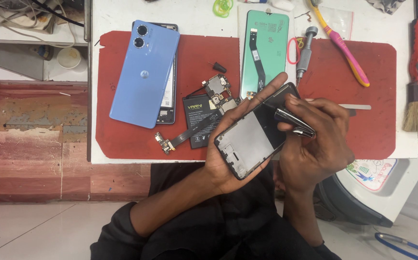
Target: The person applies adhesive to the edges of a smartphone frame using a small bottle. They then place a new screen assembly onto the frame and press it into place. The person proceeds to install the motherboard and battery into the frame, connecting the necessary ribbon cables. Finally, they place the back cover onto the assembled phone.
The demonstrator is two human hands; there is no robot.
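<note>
Closest to you, your left hand (230,149) cradles the stripped black phone frame (254,137) from beneath, fingers wrapped up around its far edge, held out over the near rim of the bench. Your right hand (315,144) is closed around metal tweezers (294,123), their tips resting on the upper part of the frame. To work well here, I would keep the frame braced flat in that palm, rest your right wrist against the left for steadiness, and lift gently with the tips rather than pry, since the frame's inner face looks thin.

Just beyond, on the red mat (372,135), lie one black battery (200,120), one small circuit board (218,89) touching its top corner, and one flex cable with a connector board (170,140) trailing left. Further left sits one blue phone back cover (144,74) lying over one dark phone body (169,96). At the far edge you have one green display panel (264,48), one screwdriver (304,53), one pink and yellow toothbrush (341,43), and one brush with a red handle (417,86) at the right.
</note>
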